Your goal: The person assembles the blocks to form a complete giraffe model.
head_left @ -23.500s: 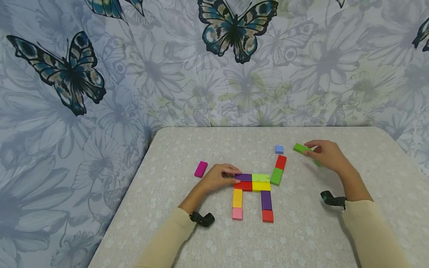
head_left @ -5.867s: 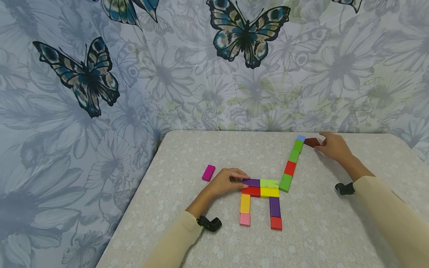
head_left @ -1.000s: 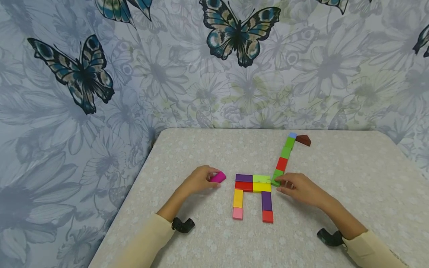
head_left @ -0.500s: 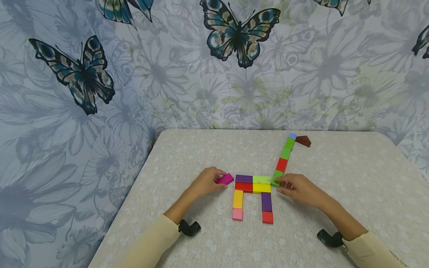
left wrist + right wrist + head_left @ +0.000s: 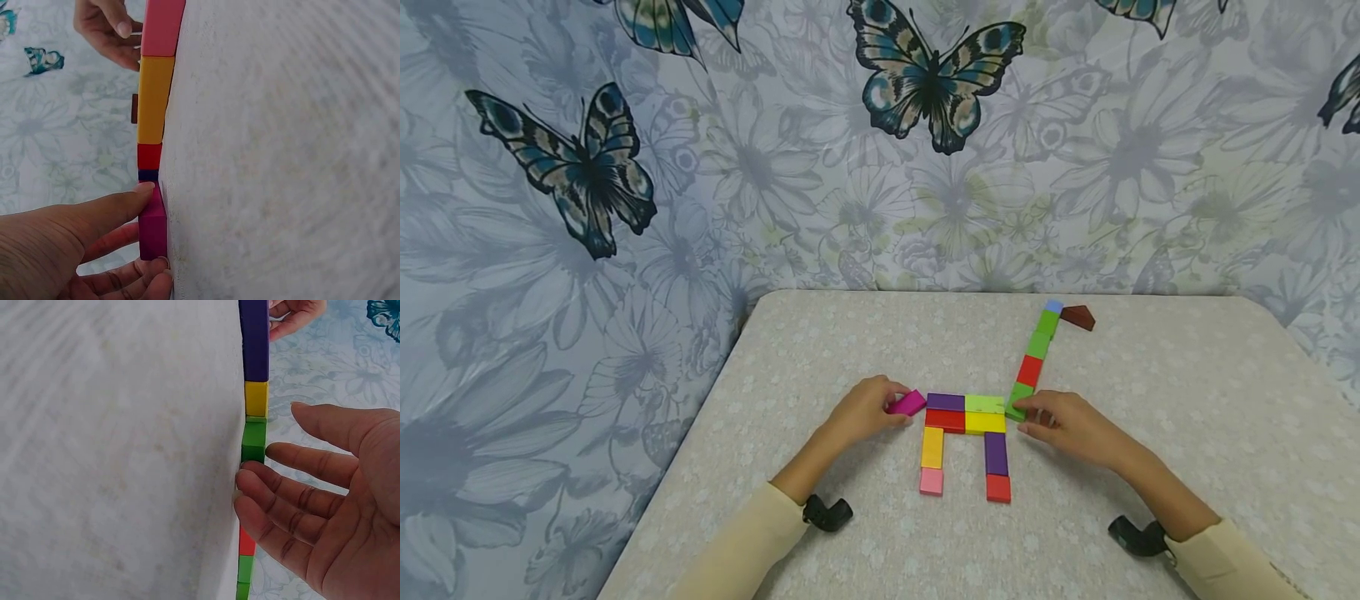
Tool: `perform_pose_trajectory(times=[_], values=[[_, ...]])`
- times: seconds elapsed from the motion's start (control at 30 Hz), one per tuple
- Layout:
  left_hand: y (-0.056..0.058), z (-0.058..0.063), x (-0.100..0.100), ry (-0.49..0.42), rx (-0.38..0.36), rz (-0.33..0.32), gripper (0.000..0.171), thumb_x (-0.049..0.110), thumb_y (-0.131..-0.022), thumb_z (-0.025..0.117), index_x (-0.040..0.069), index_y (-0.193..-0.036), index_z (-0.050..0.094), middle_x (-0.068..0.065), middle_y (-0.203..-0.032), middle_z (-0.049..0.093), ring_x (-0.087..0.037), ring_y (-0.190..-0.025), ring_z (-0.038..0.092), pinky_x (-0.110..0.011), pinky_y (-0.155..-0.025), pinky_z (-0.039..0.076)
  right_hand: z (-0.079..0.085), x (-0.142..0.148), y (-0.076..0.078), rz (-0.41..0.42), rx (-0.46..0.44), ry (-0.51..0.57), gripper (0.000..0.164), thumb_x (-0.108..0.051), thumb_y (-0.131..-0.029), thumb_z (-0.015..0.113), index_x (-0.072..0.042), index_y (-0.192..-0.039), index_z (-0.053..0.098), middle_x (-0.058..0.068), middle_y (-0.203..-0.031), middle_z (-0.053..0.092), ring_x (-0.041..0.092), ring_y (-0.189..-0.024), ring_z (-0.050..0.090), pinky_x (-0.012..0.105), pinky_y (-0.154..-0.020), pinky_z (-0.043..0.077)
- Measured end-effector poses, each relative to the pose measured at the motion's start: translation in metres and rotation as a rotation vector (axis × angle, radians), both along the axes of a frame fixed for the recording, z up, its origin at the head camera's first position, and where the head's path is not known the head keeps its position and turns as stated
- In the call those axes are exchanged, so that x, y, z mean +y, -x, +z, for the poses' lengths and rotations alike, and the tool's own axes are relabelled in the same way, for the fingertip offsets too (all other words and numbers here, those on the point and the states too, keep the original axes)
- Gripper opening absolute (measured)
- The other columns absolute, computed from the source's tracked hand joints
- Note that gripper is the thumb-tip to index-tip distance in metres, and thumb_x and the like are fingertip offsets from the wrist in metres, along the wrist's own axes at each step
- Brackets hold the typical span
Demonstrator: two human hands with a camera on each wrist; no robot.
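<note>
Between thumb and fingers, my left hand pinches a magenta block, slanted, its far corner at the left end of a purple block. In the left wrist view this magenta block lies on the tabletop. Purple, red, lime and yellow blocks form a rectangle. My right hand rests beside the lowest green block of a slanted row. The right wrist view shows its fingertips at that green block, the thumb held apart.
Two columns run toward me: orange-yellow over pink, and purple over red. The slanted row continues through red and green to a blue block, with a brown block beside it. A patterned wall stands behind the table.
Over the last second my left hand has brought the magenta block rightward to the purple block. My right hand has stayed by the green block. Earlier, it set the brown piece beside the blue block.
</note>
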State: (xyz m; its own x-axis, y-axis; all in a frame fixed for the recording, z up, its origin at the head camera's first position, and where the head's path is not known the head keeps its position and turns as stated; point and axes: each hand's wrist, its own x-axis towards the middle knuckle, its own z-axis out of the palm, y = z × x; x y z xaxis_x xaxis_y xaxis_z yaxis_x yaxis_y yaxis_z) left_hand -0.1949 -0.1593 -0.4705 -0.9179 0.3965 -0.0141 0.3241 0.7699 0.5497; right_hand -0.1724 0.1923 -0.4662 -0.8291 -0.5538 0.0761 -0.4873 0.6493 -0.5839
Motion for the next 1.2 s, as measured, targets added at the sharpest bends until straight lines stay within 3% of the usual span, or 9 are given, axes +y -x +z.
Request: perform_pose_trajectory(times=[0.6,1.2], values=[[0.0026,-0.0040,0.0005,0.009,0.007,0.004,0.041,0.022,-0.084,0.086,0.009,-0.121,0.074,-0.004,-0.087,0.061,-0.014,-0.073,0.051,-0.025,-0.061,0.042,0.0008,0.0001,0.0007,0.013,0.021,0.022,0.033,-0.015,-0.092,0.076,0.000,-0.121,0.071,-0.006,-0.088,0.065,0.008,-0.077,0.057,0.024,-0.068,0.052],[-0.0003,0.0001,0.0009,0.014,0.003,-0.001,0.041,0.021,-0.084,0.086,0.009,-0.122,0.074,-0.005,-0.085,0.062,-0.014,-0.072,0.051,-0.024,-0.059,0.042,-0.0002,0.0004,0.0006,0.001,-0.004,0.009,0.033,-0.015,-0.093,0.074,-0.001,-0.123,0.070,-0.007,-0.089,0.065,0.010,-0.078,0.057,0.025,-0.069,0.052]])
